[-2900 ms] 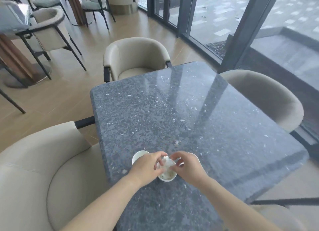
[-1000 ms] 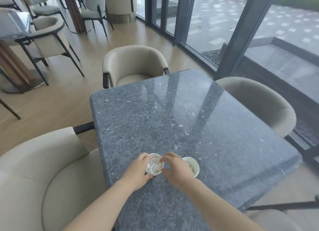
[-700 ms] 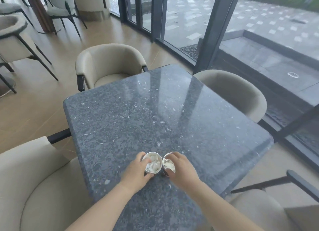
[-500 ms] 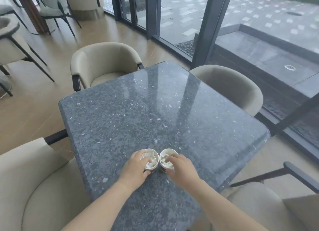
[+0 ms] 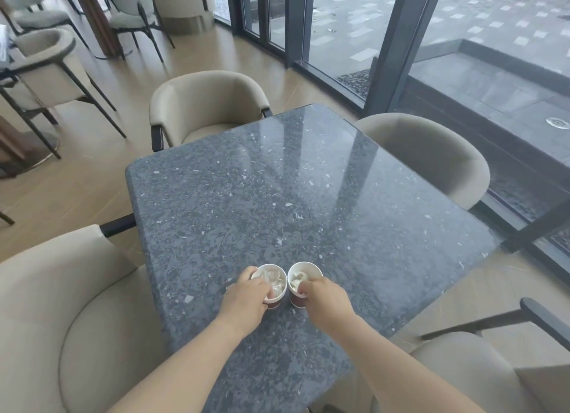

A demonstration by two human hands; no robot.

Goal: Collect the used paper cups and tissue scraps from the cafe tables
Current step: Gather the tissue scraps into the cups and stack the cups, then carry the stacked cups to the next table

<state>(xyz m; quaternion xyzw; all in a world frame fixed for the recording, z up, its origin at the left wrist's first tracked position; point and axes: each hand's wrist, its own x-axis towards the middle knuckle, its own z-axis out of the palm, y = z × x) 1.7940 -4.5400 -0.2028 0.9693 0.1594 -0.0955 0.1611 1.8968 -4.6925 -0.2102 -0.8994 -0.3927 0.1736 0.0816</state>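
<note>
1. Two paper cups stand side by side at the lower centre of the frame, on the near part of the grey speckled desk (image 5: 308, 196), their rims touching or almost so.
2. The left cup (image 5: 274, 304) holds crumpled tissue scraps (image 5: 273, 280); the right cup (image 5: 296, 301) holds more tissue (image 5: 298, 278).
3. The left hand (image 5: 246, 303) is clamped on the left cup, with fingers round its left side and the thumb hooked over the rim.
4. The right hand (image 5: 328, 301) is clamped on the right cup, its fingers curled over the near rim.
5. Beige chairs ring the desk: one at the upper centre (image 5: 206, 104), one at the right (image 5: 431, 153), one at the lower left (image 5: 61, 304).
6. A glass wall (image 5: 401, 42) with dark frames runs along the upper right.
</note>
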